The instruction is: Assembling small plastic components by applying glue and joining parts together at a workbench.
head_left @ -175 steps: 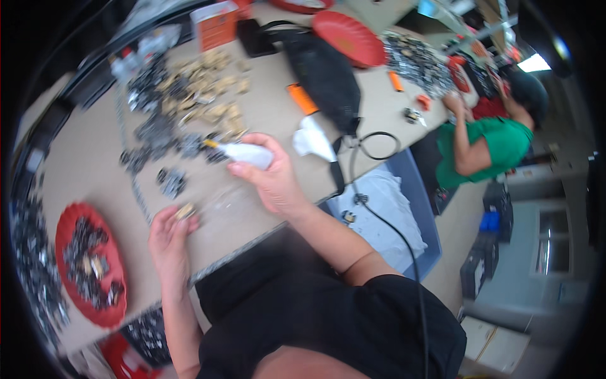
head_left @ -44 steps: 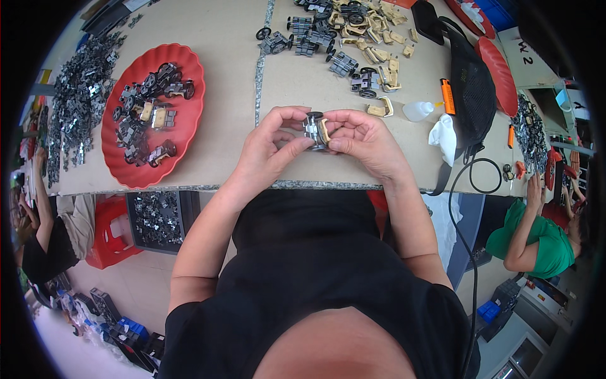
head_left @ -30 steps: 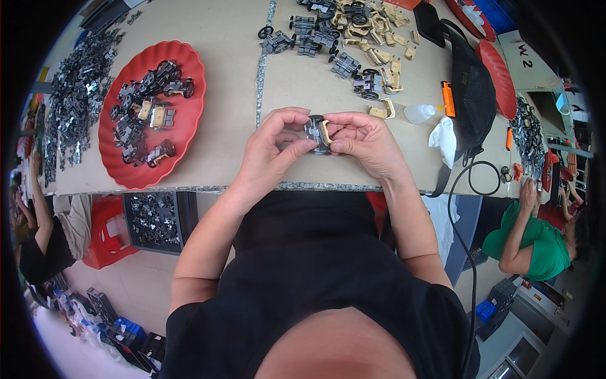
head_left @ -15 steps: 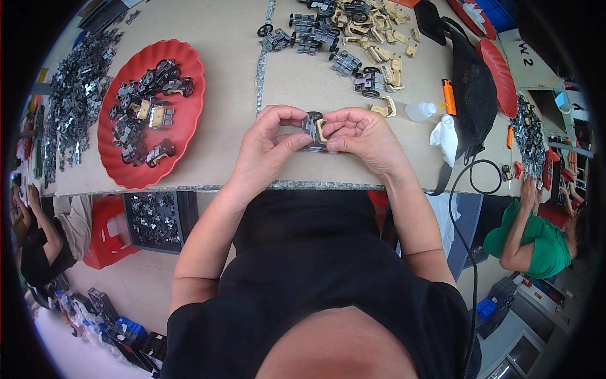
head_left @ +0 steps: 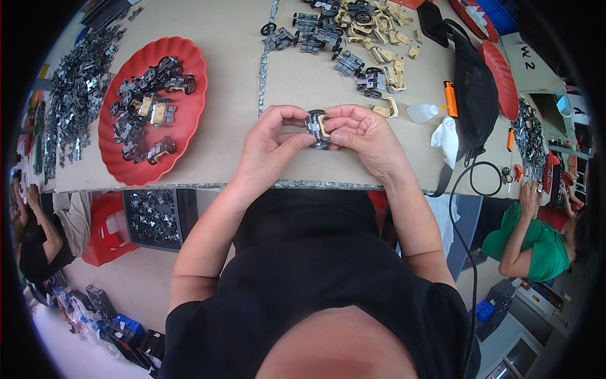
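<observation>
Above the table's front edge, my left hand [head_left: 273,140] pinches a small grey toy chassis with black wheels [head_left: 314,121] between thumb and fingers. From the other side my right hand [head_left: 361,134] closes on a tan plastic part [head_left: 323,128], which sits against the chassis. Fingertips cover much of both pieces, so how they join cannot be seen. Beyond my hands lie several grey wheeled chassis [head_left: 347,63] beside a heap of loose tan parts [head_left: 379,38]. One tan part [head_left: 384,108] rests alone near my right hand.
A red scalloped tray [head_left: 189,139] at left holds wheeled pieces, some with tan parts. Farther left spreads a pile of grey parts [head_left: 72,107]. At right are a small squeeze bottle [head_left: 421,113], an orange tool [head_left: 450,99], a black bag [head_left: 475,95] and a cable [head_left: 456,221]. Co-workers sit on both sides.
The chassis has turned slightly in my fingers, and the tan part sits closer against it. My hands stay in nearly the same place.
</observation>
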Demonstrator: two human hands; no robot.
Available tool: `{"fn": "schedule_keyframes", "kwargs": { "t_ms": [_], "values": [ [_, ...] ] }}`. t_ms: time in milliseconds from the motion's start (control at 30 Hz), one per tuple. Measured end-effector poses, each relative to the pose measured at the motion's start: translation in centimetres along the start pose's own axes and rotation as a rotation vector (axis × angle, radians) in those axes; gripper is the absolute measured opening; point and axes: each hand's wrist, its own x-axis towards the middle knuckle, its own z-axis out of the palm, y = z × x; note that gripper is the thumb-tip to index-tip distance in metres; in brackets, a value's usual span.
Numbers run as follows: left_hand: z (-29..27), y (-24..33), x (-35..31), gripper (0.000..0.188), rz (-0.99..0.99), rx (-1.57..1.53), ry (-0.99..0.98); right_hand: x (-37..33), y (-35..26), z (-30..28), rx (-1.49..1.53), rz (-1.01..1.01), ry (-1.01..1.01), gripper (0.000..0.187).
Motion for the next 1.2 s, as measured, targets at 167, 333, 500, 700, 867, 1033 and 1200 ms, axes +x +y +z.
{"fn": "schedule_keyframes", "kwargs": {
  "t_ms": [167,333,500,700,867,1033,1200],
  "values": [
    [0.1,-0.1,0.0,0.03,-0.021,0.003,0.022,-0.1,0.2,0.4,0.036,-0.025,0.025,0.03],
    [0.2,-0.1,0.0,0.03,-0.013,-0.034,0.017,0.0,0.0,0.4,-0.01,-0.02,0.017,0.032],
    [0.1,0.4,-0.1,0.028,-0.054,-0.05,0.033,0.0,-0.1,0.6,-0.033,-0.016,0.027,0.033],
    [0.3,0.3,-0.1,0.026,-0.068,-0.063,0.07,0.1,-0.3,0.7,-0.045,0.009,0.031,0.036],
    [0.5,0.1,-0.2,0.028,-0.019,-0.094,0.108,0.0,-0.2,1.5,-0.072,-0.034,0.063,0.033],
    [0.6,-0.3,-0.2,0.026,0.023,-0.069,0.142,-0.4,0.7,1.9,-0.207,-0.128,0.025,0.035],
    [0.7,-0.2,-0.1,0.027,0.005,-0.112,0.138,-0.1,2.3,2.0,-0.398,-0.391,0.075,0.037]
  ]
}}
